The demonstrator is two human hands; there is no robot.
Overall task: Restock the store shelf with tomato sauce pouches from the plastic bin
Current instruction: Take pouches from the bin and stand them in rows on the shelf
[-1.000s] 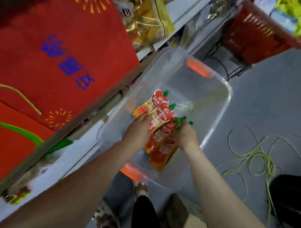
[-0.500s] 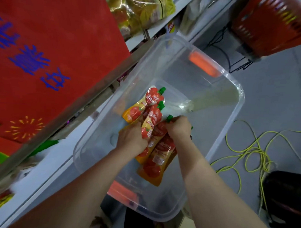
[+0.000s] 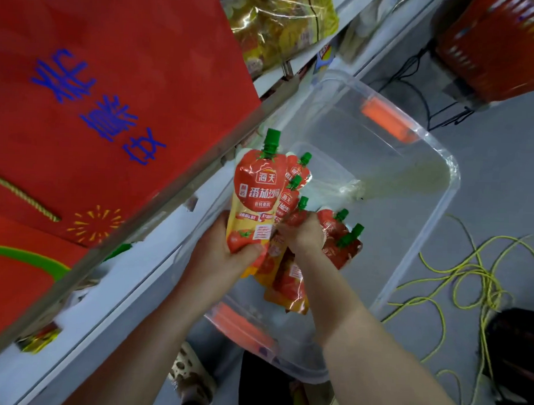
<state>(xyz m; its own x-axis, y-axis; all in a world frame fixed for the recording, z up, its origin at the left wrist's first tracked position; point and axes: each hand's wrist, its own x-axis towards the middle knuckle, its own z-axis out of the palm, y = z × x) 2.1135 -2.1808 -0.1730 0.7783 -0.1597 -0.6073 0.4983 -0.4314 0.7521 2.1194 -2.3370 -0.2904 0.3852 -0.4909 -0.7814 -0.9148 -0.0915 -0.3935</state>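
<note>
— Head view: where are the pouches?
— Over the bin [image 3: 422,238]. The left hand [image 3: 224,255] grips the front pouch [image 3: 255,199] upright; the right hand [image 3: 304,237] clutches a fanned bunch [image 3: 334,241], fingers closed.

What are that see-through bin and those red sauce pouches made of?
The bin looks like clear, glossy hard plastic: the floor shows through its walls. The front pouch, held in the left hand, seems to be flexible printed film, shiny, with a hard-looking green plastic cap.
</note>
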